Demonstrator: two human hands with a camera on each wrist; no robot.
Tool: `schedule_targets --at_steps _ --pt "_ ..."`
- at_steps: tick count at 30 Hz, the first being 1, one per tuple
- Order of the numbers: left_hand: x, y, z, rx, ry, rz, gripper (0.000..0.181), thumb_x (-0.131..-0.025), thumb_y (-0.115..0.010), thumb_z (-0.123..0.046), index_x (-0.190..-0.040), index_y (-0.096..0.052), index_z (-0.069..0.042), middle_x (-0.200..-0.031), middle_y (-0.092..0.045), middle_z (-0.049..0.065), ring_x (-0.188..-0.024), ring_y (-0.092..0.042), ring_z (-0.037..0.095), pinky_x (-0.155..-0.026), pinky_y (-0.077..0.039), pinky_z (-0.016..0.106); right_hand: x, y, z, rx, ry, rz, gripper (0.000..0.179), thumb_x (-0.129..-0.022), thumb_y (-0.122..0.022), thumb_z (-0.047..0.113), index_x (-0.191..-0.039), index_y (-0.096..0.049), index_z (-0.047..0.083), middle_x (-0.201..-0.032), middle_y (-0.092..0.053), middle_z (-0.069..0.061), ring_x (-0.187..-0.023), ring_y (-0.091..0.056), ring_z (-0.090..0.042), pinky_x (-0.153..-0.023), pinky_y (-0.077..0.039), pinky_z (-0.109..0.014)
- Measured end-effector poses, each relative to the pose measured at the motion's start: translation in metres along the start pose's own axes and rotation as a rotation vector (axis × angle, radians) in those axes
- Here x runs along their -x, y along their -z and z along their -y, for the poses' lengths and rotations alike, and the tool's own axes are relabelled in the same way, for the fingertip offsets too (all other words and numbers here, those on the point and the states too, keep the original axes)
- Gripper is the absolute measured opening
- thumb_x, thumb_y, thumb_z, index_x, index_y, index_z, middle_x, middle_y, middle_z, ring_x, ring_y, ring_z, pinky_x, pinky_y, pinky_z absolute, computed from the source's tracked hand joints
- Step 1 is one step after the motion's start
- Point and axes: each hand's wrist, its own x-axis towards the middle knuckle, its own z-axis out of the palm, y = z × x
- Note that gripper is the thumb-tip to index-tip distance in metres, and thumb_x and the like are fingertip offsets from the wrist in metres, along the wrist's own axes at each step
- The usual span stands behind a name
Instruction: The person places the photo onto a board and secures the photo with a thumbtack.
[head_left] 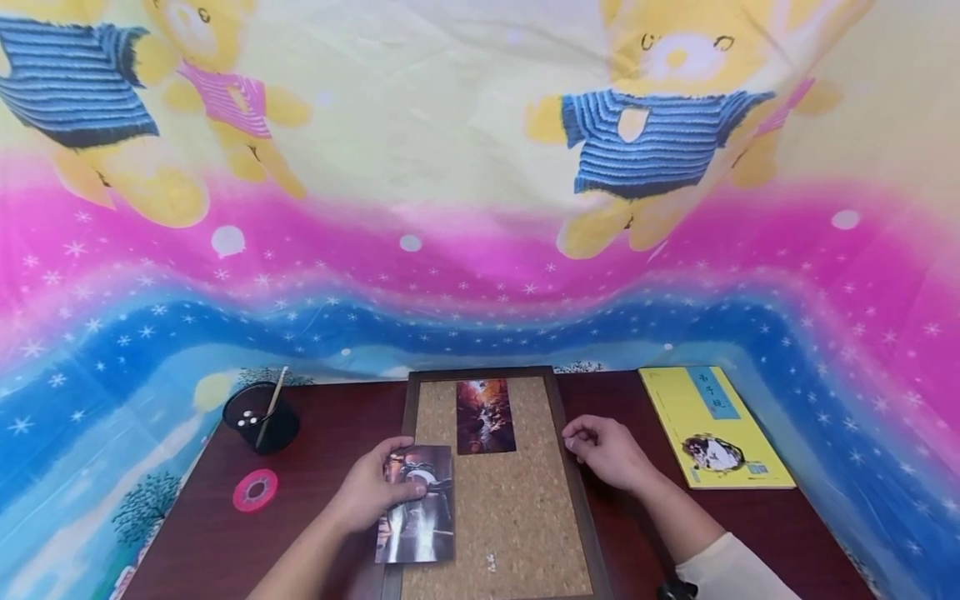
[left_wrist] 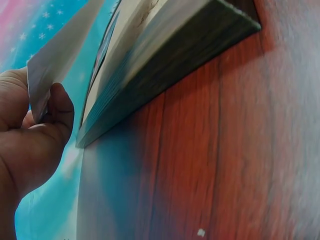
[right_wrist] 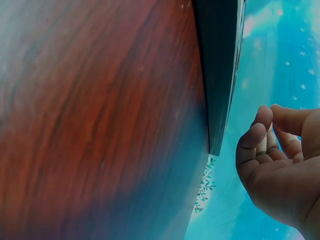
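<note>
In the head view my left hand [head_left: 375,487] holds a glossy photo print [head_left: 420,533] by its upper left part, thumb across the front. The print's pale back [left_wrist: 55,55] shows in the left wrist view, raised and tilted beside the board. It overlaps the left edge of a framed corkboard [head_left: 517,508]. A second photo print [head_left: 486,417], with red and orange tones, lies on the board's upper part. My right hand [head_left: 611,454] is at the board's right edge. Its fingers curl in and thumb meets index finger [right_wrist: 263,117]; nothing shows between them.
Small whitish pieces [head_left: 491,562] lie low on the corkboard. A black mesh pen cup [head_left: 262,425] and a pink ring-shaped item [head_left: 255,490] stand left on the dark red table [head_left: 315,417]. At right lies a yellow book [head_left: 705,425]. A printed curtain [head_left: 450,250] surrounds the table.
</note>
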Motion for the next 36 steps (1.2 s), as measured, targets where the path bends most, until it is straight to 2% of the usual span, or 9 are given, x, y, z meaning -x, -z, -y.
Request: schedule_targets --at_steps 8,20,26,32,36 --pt "-0.002 -0.012 -0.001 0.007 -0.041 0.039 0.082 -0.077 -0.092 -0.018 -0.146 -0.051 -0.001 -0.104 -0.071 0.01 -0.08 -0.068 0.018 -0.075 -0.057 0.035 0.0 -0.009 0.004 -0.003 0.017 0.016 0.008 -0.098 -0.071 0.008 -0.106 -0.073 0.009 -0.087 -0.068 -0.002 -0.072 -0.064 -0.021 -0.059 -0.05 -0.031" --pt "-0.007 -0.029 -0.006 0.049 -0.046 0.108 0.081 -0.078 -0.089 -0.015 -0.147 -0.049 0.001 -0.096 -0.071 0.01 -0.074 -0.07 0.021 -0.067 -0.059 0.037 -0.001 -0.019 0.01 -0.014 0.024 0.044 0.008 -0.098 -0.07 0.009 -0.106 -0.073 0.008 -0.087 -0.069 -0.005 -0.073 -0.064 -0.019 -0.062 -0.052 -0.033" --pt "-0.011 -0.039 -0.007 0.056 -0.055 0.118 0.079 -0.078 -0.089 -0.013 -0.145 -0.051 0.001 -0.098 -0.071 0.01 -0.075 -0.07 0.02 -0.068 -0.059 0.036 -0.001 -0.025 0.015 -0.007 0.034 0.042 0.008 -0.098 -0.071 0.01 -0.105 -0.074 0.009 -0.086 -0.068 0.002 -0.072 -0.061 -0.016 -0.064 -0.051 -0.031" --pt "-0.014 -0.048 -0.009 0.079 -0.047 0.155 0.079 -0.078 -0.089 -0.012 -0.146 -0.05 0.002 -0.096 -0.072 0.009 -0.074 -0.071 0.021 -0.066 -0.06 0.037 -0.001 -0.032 0.019 -0.011 0.05 0.053 0.007 -0.098 -0.071 0.01 -0.104 -0.074 0.009 -0.085 -0.067 0.003 -0.072 -0.06 -0.015 -0.064 -0.05 -0.03" --pt "-0.016 -0.053 -0.01 0.041 -0.068 0.153 0.077 -0.078 -0.09 -0.015 -0.144 -0.052 0.002 -0.103 -0.072 0.01 -0.079 -0.071 0.02 -0.073 -0.059 0.038 -0.002 -0.037 0.02 -0.018 0.059 0.058 0.007 -0.097 -0.071 0.011 -0.103 -0.074 0.01 -0.085 -0.067 0.003 -0.074 -0.06 -0.014 -0.065 -0.05 -0.029"
